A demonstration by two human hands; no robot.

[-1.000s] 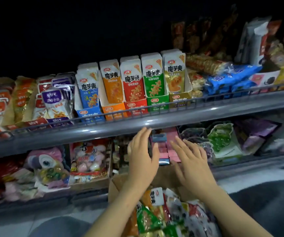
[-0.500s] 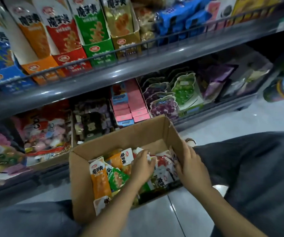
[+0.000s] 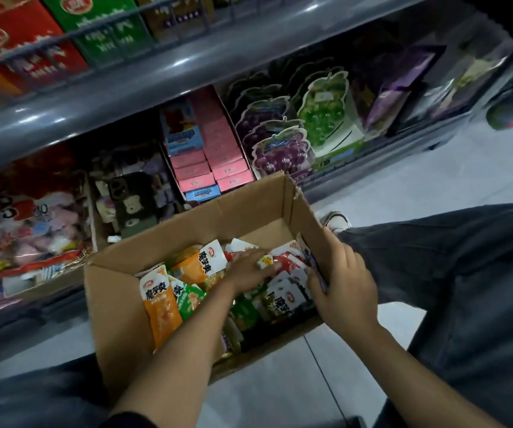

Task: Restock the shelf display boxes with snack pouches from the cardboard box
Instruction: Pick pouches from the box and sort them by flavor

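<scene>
- Left hand [image 3: 249, 267]: fingers flat, pressing on snack pouches [image 3: 162, 301] inside cardboard box [image 3: 119, 304].
- Right hand [image 3: 346, 281]: thumb and fingers curled, gripping the box's right wall.

A shop. Metal shelf [image 3: 162, 72] tiers hold rows of packaged snacks [image 3: 283, 149] and display boxes [image 3: 107, 29], above a tiled floor [image 3: 403, 186].

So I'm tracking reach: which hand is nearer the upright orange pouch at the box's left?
Left. The left hand lies on pouches right of the orange pouch; the right hand is at the box's far wall.
</scene>
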